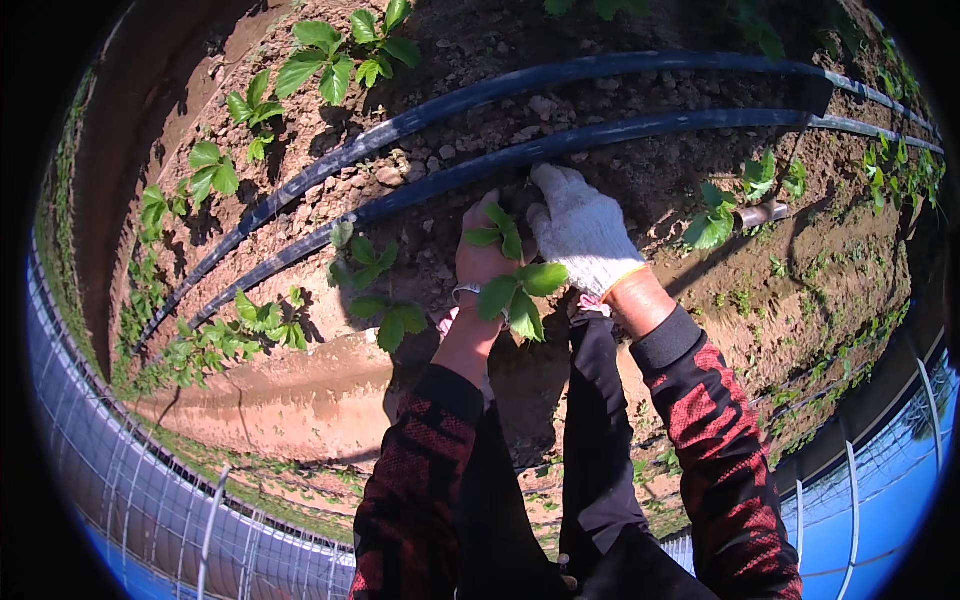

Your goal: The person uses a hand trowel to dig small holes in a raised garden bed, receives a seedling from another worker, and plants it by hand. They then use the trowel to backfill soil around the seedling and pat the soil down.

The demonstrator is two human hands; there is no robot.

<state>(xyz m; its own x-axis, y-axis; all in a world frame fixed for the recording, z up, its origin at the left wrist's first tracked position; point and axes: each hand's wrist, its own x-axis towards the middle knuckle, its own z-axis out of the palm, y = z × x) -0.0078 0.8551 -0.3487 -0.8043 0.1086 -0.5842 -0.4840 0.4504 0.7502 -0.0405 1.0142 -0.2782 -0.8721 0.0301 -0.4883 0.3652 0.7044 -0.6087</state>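
Note:
My bare left hand (487,251) reaches down to the soil of a raised bed, its fingertips partly hidden behind leaves. A white knitted work glove covers my right hand (581,229). Its thumb and forefinger are apart at the dark soil, just below the nearer black irrigation hose (480,171). A young plant with toothed leaves, seemingly a strawberry plant (521,292), stands between my wrists, over the left forearm. Its base is hidden, so whether the left fingers grip it cannot be told. Another such plant (386,311) grows left of my left hand.
A second black hose (450,105) runs alongside farther off. More seedlings (322,60) line the bed's far side. At right lies what looks like a small hoe, with a dark blade (816,97) and metal socket (761,215). A wire fence (187,517) curves along the lower left.

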